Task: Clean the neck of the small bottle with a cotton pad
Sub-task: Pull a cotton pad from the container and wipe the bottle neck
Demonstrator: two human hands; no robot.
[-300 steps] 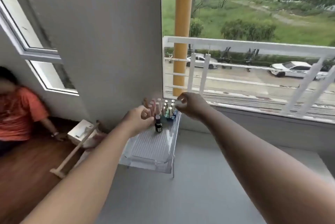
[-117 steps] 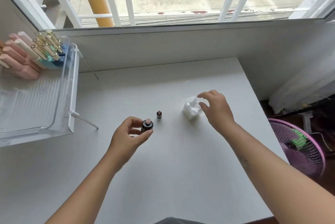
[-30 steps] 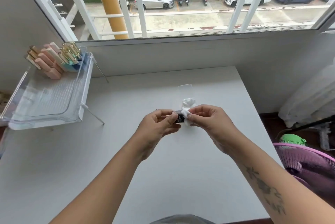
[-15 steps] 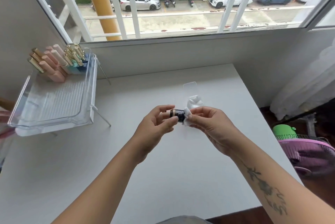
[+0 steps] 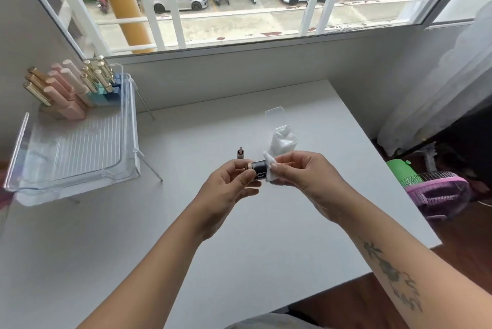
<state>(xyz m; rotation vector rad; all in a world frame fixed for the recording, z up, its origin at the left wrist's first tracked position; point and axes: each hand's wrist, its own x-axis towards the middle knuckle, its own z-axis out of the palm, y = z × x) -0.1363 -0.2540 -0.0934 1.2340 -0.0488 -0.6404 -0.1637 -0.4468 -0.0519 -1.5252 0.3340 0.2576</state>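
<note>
Mid-wipe: left hand (image 5: 229, 187) grip holds bottle (image 5: 257, 168) sideways, right hand (image 5: 303, 176) grip pinches cotton pad (image 5: 269, 166) over neck; cap (image 5: 240, 153) waits on worktop (image 5: 186, 222).

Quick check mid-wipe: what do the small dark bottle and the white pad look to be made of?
Small dark bottle: probably glass or hard plastic, glossy, judging by its sheen and pale printed lettering; the look leaves it open. White pad: soft matte cotton-like fibre, since it folds and creases limply where the right hand pinches it.

The small dark bottle (image 5: 257, 169) lies sideways above the desk, its right end pressed into a white cotton pad (image 5: 269, 170).
</note>
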